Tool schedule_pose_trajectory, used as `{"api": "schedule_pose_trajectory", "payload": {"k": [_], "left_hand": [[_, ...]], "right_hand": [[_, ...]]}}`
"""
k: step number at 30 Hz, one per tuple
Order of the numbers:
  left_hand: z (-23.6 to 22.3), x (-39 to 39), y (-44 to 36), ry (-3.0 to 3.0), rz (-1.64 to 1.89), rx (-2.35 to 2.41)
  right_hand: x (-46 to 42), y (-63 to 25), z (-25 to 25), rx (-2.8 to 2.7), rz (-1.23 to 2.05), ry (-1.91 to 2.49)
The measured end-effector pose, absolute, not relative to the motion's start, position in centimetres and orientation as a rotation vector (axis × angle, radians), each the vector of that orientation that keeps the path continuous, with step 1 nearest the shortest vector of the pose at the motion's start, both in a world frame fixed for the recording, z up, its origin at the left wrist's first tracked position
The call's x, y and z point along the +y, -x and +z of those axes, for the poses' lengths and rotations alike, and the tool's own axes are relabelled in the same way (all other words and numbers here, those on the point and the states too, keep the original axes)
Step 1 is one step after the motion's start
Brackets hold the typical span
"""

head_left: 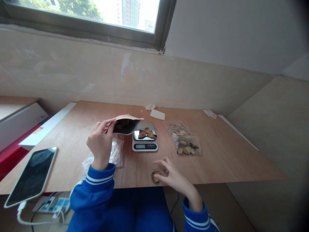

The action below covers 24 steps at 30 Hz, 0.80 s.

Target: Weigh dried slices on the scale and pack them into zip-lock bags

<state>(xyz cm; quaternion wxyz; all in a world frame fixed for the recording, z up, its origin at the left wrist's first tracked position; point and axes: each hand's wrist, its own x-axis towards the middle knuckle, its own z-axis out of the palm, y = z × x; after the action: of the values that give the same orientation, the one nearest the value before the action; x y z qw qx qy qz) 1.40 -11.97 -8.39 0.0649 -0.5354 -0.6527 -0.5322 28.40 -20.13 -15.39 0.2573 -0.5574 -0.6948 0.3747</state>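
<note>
My left hand (pixel 100 138) grips the edge of a pouch (pixel 127 125) and holds it up, its dark-lined mouth facing me; brown pieces show dimly inside. Just behind the pouch stands a digital kitchen scale (pixel 145 146) with several dried brown slices (pixel 147 133) on its metal plate. Over the table's front edge, my right hand (pixel 170 170) has its fingers apart and holds nothing. One dried slice (pixel 155 177) lies on the wood by its thumb; whether they touch I cannot tell.
Clear zip bags (pixel 188 145) with dried slices lie right of the scale. Crumpled clear plastic bags (pixel 117 149) lie under my left arm. A white card (pixel 157 114) is at the back. A tablet (pixel 32 175) with a charging cable overhangs the front left edge.
</note>
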Motion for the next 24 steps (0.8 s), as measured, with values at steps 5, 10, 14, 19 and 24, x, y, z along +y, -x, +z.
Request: {"api": "schedule_pose_trajectory", "payload": {"k": [5,10,14,19,24], "left_hand": [[-8.4,-12.0,-1.4,1.621,-1.601,-1.975],[-8.2,-11.9,-1.2,1.606,-1.589,-1.989],[-8.3,-11.8,-0.9,1.589,-1.580,-1.990],[-8.4,-11.6,-0.6,1.576,-1.607,-1.970],[-8.5,-11.8,-0.5,1.603,-1.627,-1.983]], "right_hand": [[-21.0,-28.3,-17.3,-1.864,0.967,1.566],[-19.6,-28.3,-17.6,-1.881,0.996,1.593],[-19.1,-28.3,-17.3,-1.934,0.957,1.586],[-17.9,-28.7,-16.6,-1.909,0.973,1.519],[-12.4,-29.7,-15.5,-1.655,0.812,1.461]]}}
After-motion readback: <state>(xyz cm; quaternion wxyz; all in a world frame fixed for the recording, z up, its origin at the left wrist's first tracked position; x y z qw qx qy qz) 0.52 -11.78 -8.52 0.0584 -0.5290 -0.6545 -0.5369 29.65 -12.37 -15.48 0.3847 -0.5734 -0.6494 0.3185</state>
